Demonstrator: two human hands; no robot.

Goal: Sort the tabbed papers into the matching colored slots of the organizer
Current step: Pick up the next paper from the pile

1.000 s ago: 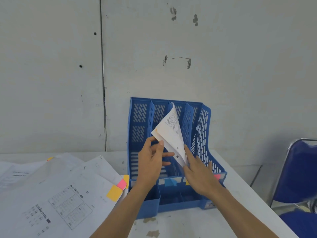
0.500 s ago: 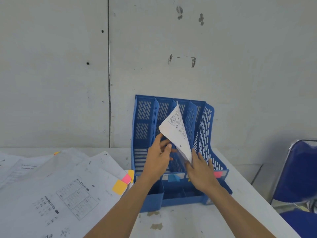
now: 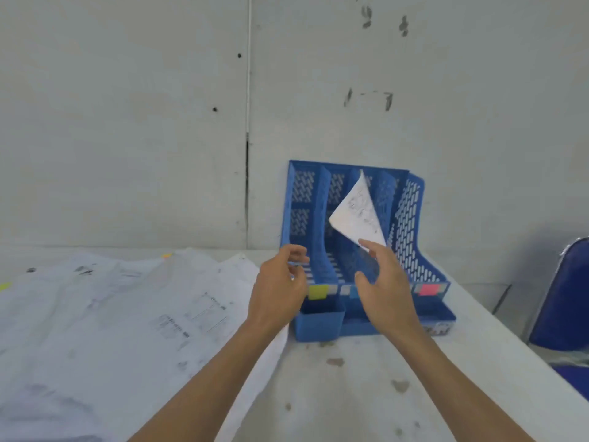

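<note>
Saw a white sheet (image 3: pixel 357 212) standing on edge in one of the middle slots of the blue organizer (image 3: pixel 299 218) — thin paper, faintly printed, bowed into a pointed, sail-like shape with its tip near the top rim. Could not tell which middle slot, the sheet's lower part being hidden behind the right hand (image 3: pixel 385 288). Found that hand raised before the slots with fingers (image 3: pixel 366 245) spread and straight, gripping nothing; could not judge whether the forefinger tip touched the sheet's lower edge or only overlapped it. Noted the left hand (image 3: pixel 280 288) just beside the organizer's left wall, fingers loosely curled, thumb and forefinger close together, nothing visible between them.

Made out the organizer as hard plastic: tall dividers pierced with slanted oblong holes, walls sloping down toward the front, small open boxes along the front edge. Counted three colour markers on the front lip — a yellow label (image 3: pixel 318 291), a blue label (image 3: pixel 353 291) partly covered by the right hand, and a pink label (image 3: pixel 428 289).

Found, to the left on the desk (image 3: pixel 350 393), a loose pile of papers (image 3: pixel 127 314), white, rumpled, printed with boxes and lines, a small yellow tab (image 3: pixel 165 255) at its far edge. Noticed the desk top pale and spotted with brown stains. Behind, saw a grey panelled wall (image 3: pixel 127 122) with dark marks and a vertical seam; at the right, a blue chair (image 3: pixel 561 298) with a metal frame.
</note>
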